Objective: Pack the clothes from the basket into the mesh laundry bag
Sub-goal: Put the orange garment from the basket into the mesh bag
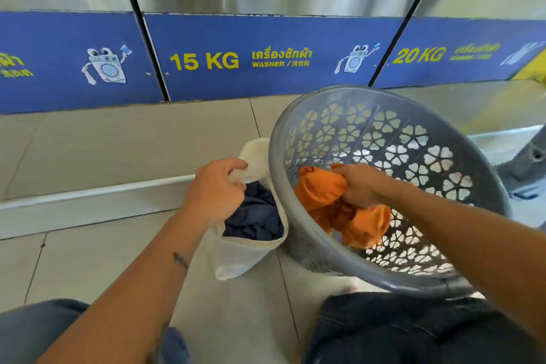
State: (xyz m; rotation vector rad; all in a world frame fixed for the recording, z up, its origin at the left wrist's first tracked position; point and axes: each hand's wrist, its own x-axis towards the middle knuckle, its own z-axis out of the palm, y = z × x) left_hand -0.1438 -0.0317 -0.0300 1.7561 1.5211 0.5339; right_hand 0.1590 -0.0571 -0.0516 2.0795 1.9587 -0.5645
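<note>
A grey plastic basket (407, 139) with heart-shaped holes tilts toward me on the right, resting on my lap. Inside it lies an orange garment (348, 216), and my right hand (359, 186) is shut on its upper part. To the left of the basket stands a white mesh laundry bag (239, 257) on the floor tiles, its mouth open. A dark navy garment (254, 219) fills the bag's inside. My left hand (215, 189) grips the bag's rim at the far left side and holds it open.
A row of steel washers stands ahead, with a blue "15 KG" panel (266, 59) facing me. A raised tiled step (88, 195) runs below them. My knees in dark trousers (399, 328) frame the bottom. A grey object (529, 162) sits at the right edge.
</note>
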